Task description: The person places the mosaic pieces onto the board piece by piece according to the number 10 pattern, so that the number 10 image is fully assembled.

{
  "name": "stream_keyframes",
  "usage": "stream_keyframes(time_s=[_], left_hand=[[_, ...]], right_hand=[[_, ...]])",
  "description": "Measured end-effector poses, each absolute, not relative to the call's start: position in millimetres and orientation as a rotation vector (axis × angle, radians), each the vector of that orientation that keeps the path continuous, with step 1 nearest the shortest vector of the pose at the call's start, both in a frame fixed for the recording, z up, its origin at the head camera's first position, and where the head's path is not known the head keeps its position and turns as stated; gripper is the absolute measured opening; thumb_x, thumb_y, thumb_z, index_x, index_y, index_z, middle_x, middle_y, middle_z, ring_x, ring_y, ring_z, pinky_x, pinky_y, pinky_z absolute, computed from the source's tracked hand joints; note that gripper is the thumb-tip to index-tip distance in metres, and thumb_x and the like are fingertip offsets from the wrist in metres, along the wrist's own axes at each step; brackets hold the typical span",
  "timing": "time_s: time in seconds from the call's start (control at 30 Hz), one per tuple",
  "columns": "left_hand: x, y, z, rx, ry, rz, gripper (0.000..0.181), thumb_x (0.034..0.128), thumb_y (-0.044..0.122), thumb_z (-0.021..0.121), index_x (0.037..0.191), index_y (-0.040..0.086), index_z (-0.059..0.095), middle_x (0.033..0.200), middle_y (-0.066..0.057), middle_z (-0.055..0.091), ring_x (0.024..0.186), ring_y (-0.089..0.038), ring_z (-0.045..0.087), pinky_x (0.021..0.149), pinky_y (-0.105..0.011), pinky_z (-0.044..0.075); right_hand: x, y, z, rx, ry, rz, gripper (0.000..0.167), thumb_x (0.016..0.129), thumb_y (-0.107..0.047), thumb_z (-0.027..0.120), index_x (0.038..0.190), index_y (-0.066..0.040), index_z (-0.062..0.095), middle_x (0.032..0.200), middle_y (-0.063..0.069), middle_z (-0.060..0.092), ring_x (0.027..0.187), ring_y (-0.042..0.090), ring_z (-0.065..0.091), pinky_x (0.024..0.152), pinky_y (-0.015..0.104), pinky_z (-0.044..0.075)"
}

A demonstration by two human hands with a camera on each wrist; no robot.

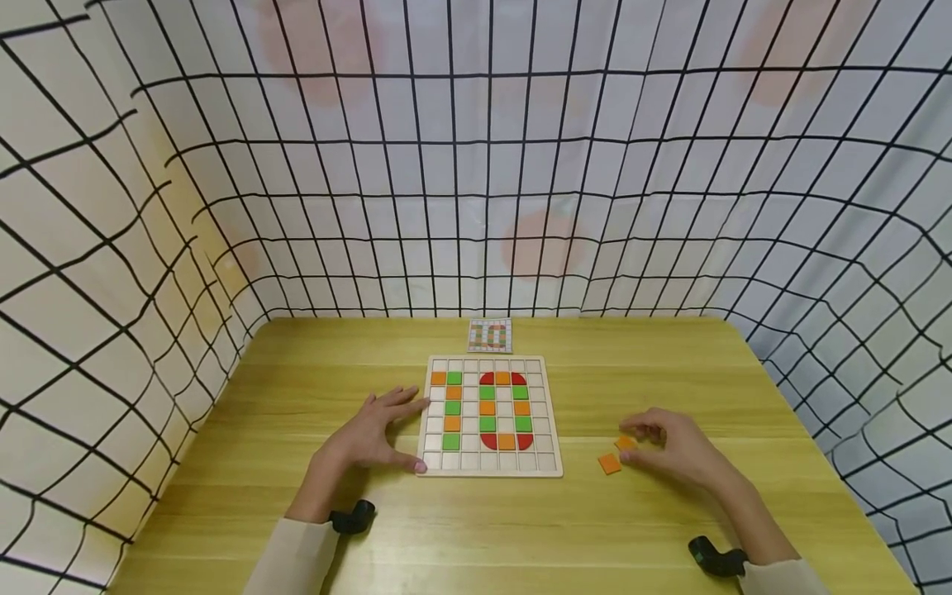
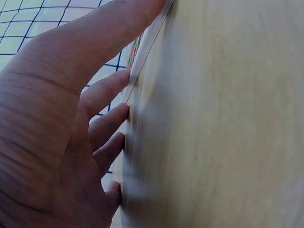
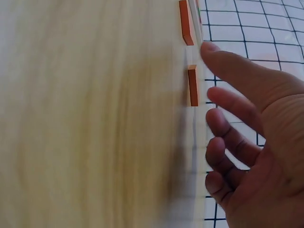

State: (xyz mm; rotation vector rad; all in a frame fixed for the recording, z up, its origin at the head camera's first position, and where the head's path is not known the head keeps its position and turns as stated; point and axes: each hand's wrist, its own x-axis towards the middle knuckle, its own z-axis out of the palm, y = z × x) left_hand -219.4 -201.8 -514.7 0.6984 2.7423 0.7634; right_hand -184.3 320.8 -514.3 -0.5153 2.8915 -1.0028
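A square wooden grid board (image 1: pixel 471 461) lies on the table, holding orange and green square tiles and red rounded corner tiles that form a "1" and a "0". Beside its left edge, my left hand (image 1: pixel 372 434) rests with fingers spread, thumb and index finger touching the frame. My right hand (image 1: pixel 684 454) hovers over the table to the board's right, fingers loosely bent. Below its fingertips lie two loose orange tiles, one nearer the board (image 1: pixel 610 464) and one partly under the hand (image 1: pixel 626 443). In the right wrist view the fingertips look apart from the orange tile (image 3: pixel 193 85).
Behind the board lies a small pattern card (image 1: pixel 490 336) printed with a similar coloured grid. A black wire-like grid (image 1: pixel 487 194) over pale sheeting borders the wooden table (image 1: pixel 476 537) at the back and both sides. Each wrist wears a black device (image 1: pixel 353 518).
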Motion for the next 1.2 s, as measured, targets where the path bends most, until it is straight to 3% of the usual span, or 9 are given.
stream_keyframes(time_s=[0.37,1.2], left_hand=[[-219.3,-202.0,-515.4,0.713,2.74,0.777,0.109,0.0654,0.067,0.088,0.157,0.026,0.046,0.17,-0.009,0.029,0.159,-0.038,0.019,0.126,-0.069,0.006],[-219.4,-202.8,-516.6,0.723,2.751,0.774,0.108,0.066,0.067,0.088,0.157,0.027,0.046,0.17,-0.009,0.029,0.159,-0.039,0.019,0.126,-0.069,0.006]], right_hand=[[-181.1,324.5,-515.6,-0.487,2.87,-1.031,0.033,0.086,-0.032,0.085,0.113,-0.016,0.076,0.093,-0.005,0.064,0.078,0.006,0.049,0.066,0.023,0.043],[-186.7,318.1,-518.7,-0.475,2.892,-1.051,0.029,0.089,-0.033,0.082,0.113,-0.016,0.077,0.092,-0.008,0.066,0.077,0.005,0.055,0.066,0.023,0.05]])
